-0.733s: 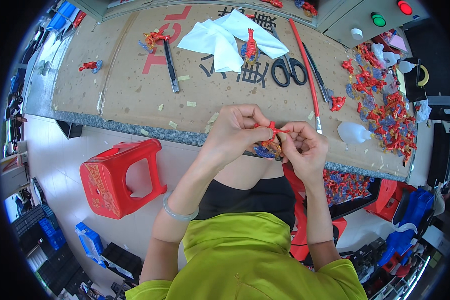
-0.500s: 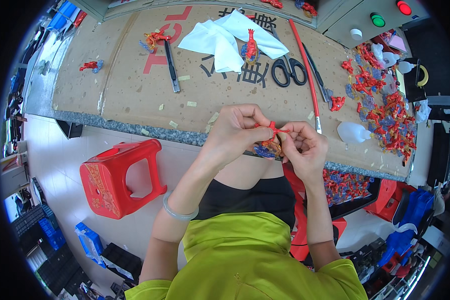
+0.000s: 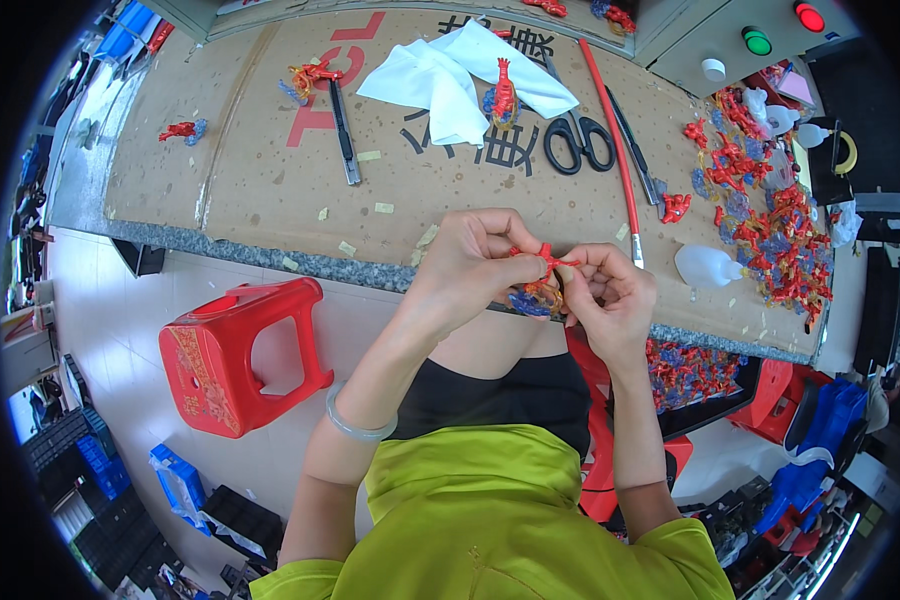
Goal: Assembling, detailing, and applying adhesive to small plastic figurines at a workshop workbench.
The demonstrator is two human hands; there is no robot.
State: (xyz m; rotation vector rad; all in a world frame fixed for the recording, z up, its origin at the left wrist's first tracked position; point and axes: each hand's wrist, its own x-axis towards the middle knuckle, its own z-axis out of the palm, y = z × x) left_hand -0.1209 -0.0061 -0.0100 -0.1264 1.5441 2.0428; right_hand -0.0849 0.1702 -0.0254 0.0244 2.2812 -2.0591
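My left hand (image 3: 470,262) and my right hand (image 3: 610,298) meet at the near edge of the cardboard-covered table (image 3: 270,200). Together they pinch a small red, blue and orange plastic toy figure (image 3: 540,285). The fingertips of both hands close on its thin red parts, and most of the figure is hidden under the fingers. A pale bracelet sits on my left wrist.
A pile of similar red and blue figures (image 3: 770,230) lies at the right, with more in a bin (image 3: 690,370) under the table edge. Black scissors (image 3: 575,140), a red rod (image 3: 610,140), a utility knife (image 3: 342,130), white cloth (image 3: 460,75) and a red stool (image 3: 240,355) are nearby.
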